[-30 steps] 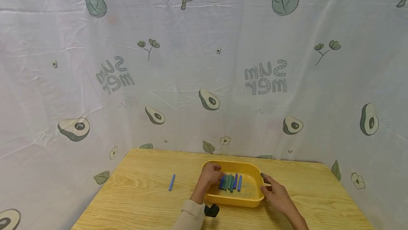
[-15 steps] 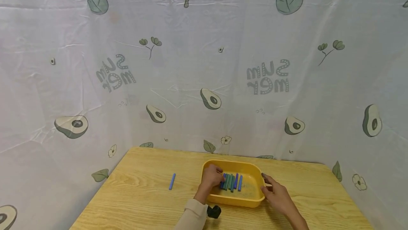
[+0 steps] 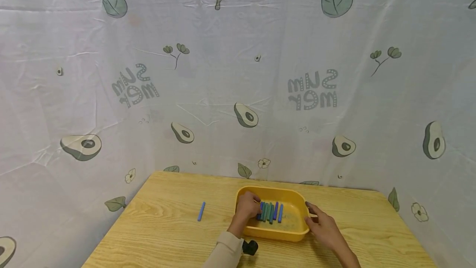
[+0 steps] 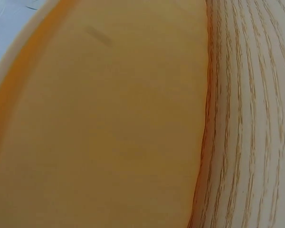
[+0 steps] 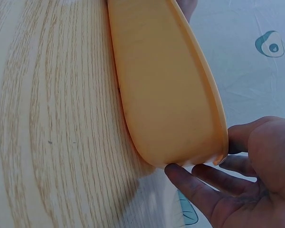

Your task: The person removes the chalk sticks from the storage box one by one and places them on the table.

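My left hand [image 3: 248, 207] reaches over the left side of a yellow plastic tray [image 3: 275, 235]. Its curled fingers are at a dark blue chalk stick [image 3: 258, 217], mostly covered by the fingertips, at the left end of a row. Several green sticks [image 3: 267, 212] lie close together beside it, followed by a violet stick [image 3: 275, 211] and a lighter blue one [image 3: 280, 213]. My right hand [image 3: 322, 224] holds the tray's right end. In the right wrist view, the right fingers [image 5: 194, 185] touch its outer wall. Only the tray's outside [image 4: 109, 118] fills the left wrist view; the left hand is hidden there.
One more blue stick [image 3: 201, 211] lies on the wooden table [image 3: 167, 235], left of the tray. A printed plastic curtain [image 3: 208, 86] hangs behind the table and along both sides. Below the left wrist sits a black device [image 3: 250, 247].
The left hand has shifted slightly right and down inside the tray, its fingertips now covering more of the dark blue stick. The right hand stays at the tray's end. The head view has shifted slightly.
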`<move>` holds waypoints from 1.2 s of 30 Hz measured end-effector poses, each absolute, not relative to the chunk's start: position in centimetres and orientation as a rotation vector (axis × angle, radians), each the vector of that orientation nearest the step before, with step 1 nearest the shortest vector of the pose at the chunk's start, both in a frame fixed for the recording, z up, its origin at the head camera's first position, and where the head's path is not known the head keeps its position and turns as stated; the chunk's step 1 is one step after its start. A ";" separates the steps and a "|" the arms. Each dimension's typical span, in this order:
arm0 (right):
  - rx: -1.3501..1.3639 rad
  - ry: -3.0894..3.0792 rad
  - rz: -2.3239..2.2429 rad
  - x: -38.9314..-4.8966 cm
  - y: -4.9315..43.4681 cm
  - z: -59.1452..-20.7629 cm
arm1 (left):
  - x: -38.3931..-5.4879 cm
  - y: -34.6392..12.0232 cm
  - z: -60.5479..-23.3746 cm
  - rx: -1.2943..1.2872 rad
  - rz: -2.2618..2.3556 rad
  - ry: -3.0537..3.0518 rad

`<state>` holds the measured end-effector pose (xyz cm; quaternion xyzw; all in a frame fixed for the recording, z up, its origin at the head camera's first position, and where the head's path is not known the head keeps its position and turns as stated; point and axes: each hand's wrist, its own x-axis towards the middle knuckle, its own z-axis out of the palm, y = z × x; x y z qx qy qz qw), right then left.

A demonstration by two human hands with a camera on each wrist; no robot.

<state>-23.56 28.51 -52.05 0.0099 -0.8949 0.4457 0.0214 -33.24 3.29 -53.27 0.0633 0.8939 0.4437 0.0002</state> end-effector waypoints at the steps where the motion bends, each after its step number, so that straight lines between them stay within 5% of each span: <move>1: 0.029 -2.774 1.380 -23.6 28.5 -52.1 | -33.2 3.3 -53.3 0.203 1.390 2.812; 36: 0.027 -2.774 1.377 -23.6 28.5 -52.2 | -33.4 3.1 -53.3 0.220 1.417 2.794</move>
